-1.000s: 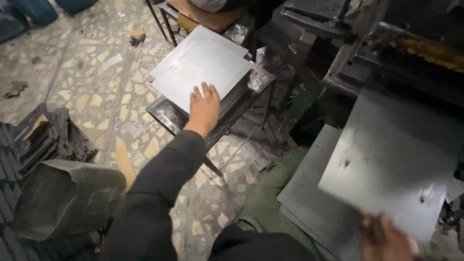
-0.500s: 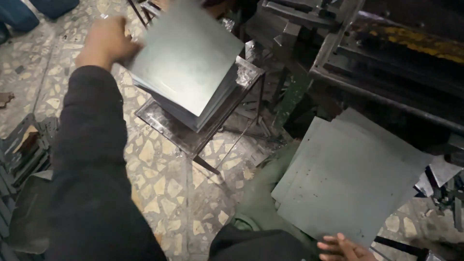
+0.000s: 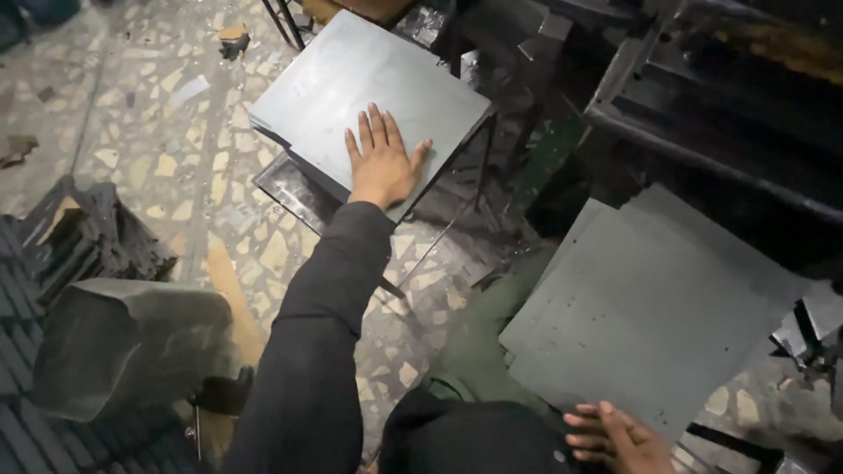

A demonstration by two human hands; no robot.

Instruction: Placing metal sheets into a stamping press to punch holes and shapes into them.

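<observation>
Left hand [image 3: 384, 164] has dropped flat, fingers spread, onto stacked sheets [image 3: 351, 83]; right hand [image 3: 619, 436], fingers loosely open, touches near sheets [image 3: 650, 307]; dark machine [image 3: 729, 88] far right.

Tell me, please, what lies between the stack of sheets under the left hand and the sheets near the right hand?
In the head view, terrazzo floor and a dark green machine part lie between the stack and the sheets.

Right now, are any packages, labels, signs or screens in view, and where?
None that I can make out.
Only bare grey metal sheets: one stack on a stand under the left hand.
Another sheet pile by the right hand.
Dark machine at upper right, with no visible screen or sign.
</observation>
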